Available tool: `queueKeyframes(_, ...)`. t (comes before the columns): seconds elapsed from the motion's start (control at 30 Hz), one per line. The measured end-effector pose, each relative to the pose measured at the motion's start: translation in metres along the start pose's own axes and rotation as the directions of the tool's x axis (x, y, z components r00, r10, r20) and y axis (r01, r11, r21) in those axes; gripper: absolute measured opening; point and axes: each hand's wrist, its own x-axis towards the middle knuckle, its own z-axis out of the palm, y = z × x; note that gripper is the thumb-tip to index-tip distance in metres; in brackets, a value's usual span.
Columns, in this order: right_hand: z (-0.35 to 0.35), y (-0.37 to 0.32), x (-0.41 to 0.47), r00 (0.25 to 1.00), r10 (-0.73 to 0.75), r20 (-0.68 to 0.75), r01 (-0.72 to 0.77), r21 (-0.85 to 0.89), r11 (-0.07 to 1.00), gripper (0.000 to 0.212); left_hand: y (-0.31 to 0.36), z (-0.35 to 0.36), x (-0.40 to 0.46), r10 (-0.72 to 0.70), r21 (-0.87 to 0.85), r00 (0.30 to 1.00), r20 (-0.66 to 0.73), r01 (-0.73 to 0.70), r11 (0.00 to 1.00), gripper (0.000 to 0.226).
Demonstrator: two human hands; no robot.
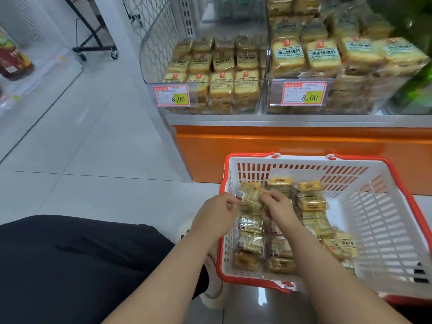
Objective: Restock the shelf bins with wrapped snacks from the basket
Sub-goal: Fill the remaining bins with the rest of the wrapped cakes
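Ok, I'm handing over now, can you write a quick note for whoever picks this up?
Left hand: pinching the edge of a wrapped snack over the basket.
Right hand: fingers curled on the same snack.
Basket sits on the floor below the shelf, with many snacks inside.
Left bin and right bin both hold stacked packs already.
Left: lift this snack to a bin, then move the rest.

Red bottle [11, 59] on far-left shelf; black wheeled rack [93, 43] behind, pale tiled floor [93, 148]
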Motion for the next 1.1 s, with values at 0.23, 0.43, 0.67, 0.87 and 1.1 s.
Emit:
queueKeyframes(0.23, -0.012, -0.054, -0.065, 0.984, -0.115, 0.136, 0.119, -0.018, 0.993, 0.019, 0.008, -0.01, -0.005, -0.088, -0.294, 0.995, -0.044, 0.071, 0.953, 0.027)
queueKeyframes(0.43, -0.001, -0.061, -0.089, 0.949, -0.279, 0.147, 0.311, -0.286, 0.906, 0.037, 0.028, -0.022, -0.022, -0.128, -0.77, 0.975, 0.183, 0.223, 0.597, 0.039)
queueKeyframes(0.67, -0.004, -0.069, -0.101, 0.945, -0.312, -0.1, 0.286, -0.216, 0.934, 0.031, 0.032, -0.027, -0.03, -0.108, -0.752, 0.981, 0.162, 0.194, 0.63, 0.037)
queueKeyframes(0.87, -0.008, -0.094, -0.109, 0.963, -0.262, 0.064, 0.268, -0.134, 0.954, 0.028, 0.043, -0.043, -0.037, -0.023, -0.663, 0.993, 0.113, 0.093, 0.743, 0.045)
queueKeyframes(1.1, 0.004, -0.122, -0.113, 0.846, -0.514, 0.146, 0.524, -0.413, 0.745, 0.058, 0.068, -0.105, -0.028, 0.082, -0.411, 0.997, 0.006, -0.072, 0.909, 0.048)
